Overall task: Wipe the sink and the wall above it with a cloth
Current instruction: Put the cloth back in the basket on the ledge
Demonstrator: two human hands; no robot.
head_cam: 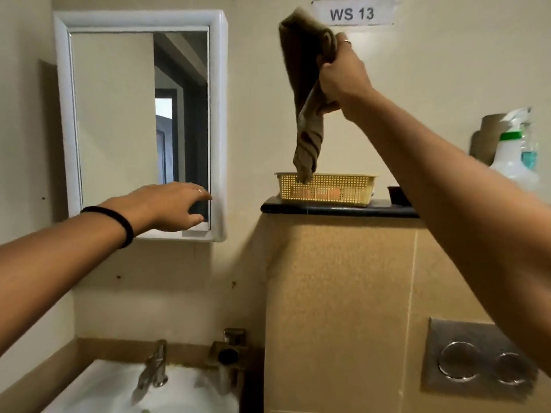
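Right hand (343, 76) fingers curled round brown cloth (307, 93), tail dangling below into yellow basket (326, 189). Left hand (173, 207) fingers loose, empty. Sink (119, 389), wall (259, 114) seemingly unwiped yet.

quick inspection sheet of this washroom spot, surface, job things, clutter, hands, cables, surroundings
surface: white sink at bottom, tap on its rim; cream wall above it.
job's things: brown cloth hangs from the raised hand, its lower end dipping into the yellow basket.
clutter: basket sits on the black ledge; spray bottle at the right, partly hidden by the arm.
hands: right hand grips the cloth up near the WS 13 sign; left hand open, reaching at the mirror's lower corner, black band on the wrist.
cables: nothing seen.
surroundings: white-framed mirror left of the ledge; metal flush plate with two round buttons on the tan tiles.
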